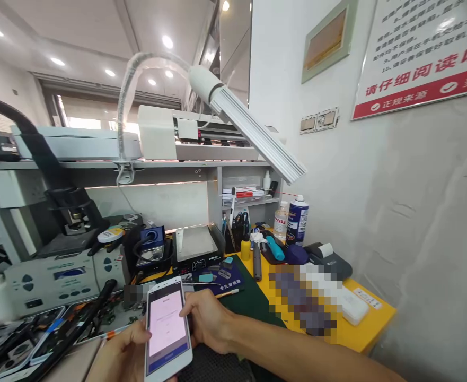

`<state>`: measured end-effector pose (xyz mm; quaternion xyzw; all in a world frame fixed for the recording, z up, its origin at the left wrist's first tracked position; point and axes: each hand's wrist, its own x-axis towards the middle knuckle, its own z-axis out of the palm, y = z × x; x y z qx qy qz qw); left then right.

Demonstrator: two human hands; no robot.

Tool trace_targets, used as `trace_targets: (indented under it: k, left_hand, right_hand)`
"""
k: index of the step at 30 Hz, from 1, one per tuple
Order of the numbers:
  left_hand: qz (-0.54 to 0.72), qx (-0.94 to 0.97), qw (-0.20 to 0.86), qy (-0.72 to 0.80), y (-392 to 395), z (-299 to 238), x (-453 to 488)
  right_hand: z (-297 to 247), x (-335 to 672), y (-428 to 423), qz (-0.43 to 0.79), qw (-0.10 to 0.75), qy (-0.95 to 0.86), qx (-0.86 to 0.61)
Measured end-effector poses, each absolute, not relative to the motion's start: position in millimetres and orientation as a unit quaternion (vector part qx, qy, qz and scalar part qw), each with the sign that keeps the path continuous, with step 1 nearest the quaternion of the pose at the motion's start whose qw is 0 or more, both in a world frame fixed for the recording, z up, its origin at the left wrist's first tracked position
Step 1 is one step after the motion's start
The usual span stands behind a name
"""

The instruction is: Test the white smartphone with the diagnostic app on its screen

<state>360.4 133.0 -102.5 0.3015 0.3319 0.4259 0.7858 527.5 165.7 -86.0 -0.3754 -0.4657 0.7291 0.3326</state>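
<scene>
A white smartphone (169, 323) stands tilted up in front of me, its lit screen pale pink with a blue band at the bottom; the text is too small to read. My left hand (128, 345) grips the phone's left edge, thumb on the front and the other fingers mostly hidden behind it. On the right edge my right hand (207, 321) is closed, with its thumb on the screen's side and the fingers behind. Beyond the phone lie a dark green mat (249, 289) and a thin brush-like stick (227, 293).
At left are a grey control station (66, 276) and a pile of phone parts (18, 345). Behind stand a flat heating plate (197, 244), a yellow bottle (245, 249) and a blue spray can (297, 220). A white lamp (253, 127) hangs overhead. The wall bounds the right.
</scene>
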Motion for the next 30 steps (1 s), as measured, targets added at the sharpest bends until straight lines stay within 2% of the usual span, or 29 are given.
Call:
trace_targets:
  k: [30]
  left_hand:
    - [0.439,0.332,0.761,0.342,124.1,-98.3,363.1]
  right_hand:
    - [-88.0,523.8,159.7,0.73,0.329,-0.444,-0.402]
